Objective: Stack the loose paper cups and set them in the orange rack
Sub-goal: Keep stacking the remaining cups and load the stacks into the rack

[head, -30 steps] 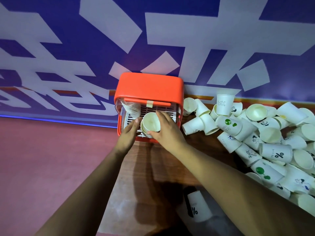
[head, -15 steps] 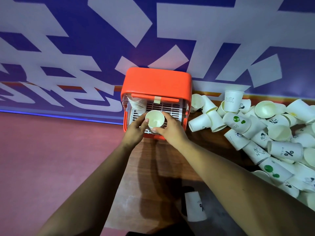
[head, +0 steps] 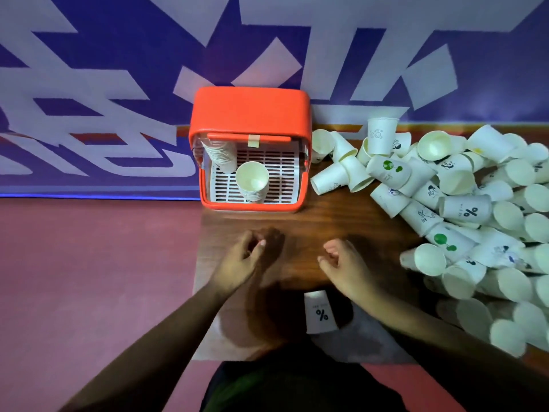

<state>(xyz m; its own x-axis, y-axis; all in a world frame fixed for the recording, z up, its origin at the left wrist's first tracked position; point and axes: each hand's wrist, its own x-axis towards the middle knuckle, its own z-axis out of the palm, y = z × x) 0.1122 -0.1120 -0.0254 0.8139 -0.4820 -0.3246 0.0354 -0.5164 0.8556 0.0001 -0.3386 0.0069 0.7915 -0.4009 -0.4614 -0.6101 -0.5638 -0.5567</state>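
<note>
Both hands hang empty with fingers loosely curled, the left hand (head: 243, 260) and right hand (head: 344, 263) over the table's (head: 297, 224) front half. Along its right edge the loose cups (head: 463, 209) lie in a sloping heap; pulling one from low down would likely send others rolling off. At the back left corner the orange rack (head: 249, 111) holds a tall stack (head: 221, 156) and a free-standing short stack (head: 252, 181), which a careless insertion could tip. A lone cup (head: 319, 312) lies at the front edge, where the right forearm might sweep it off.
</note>
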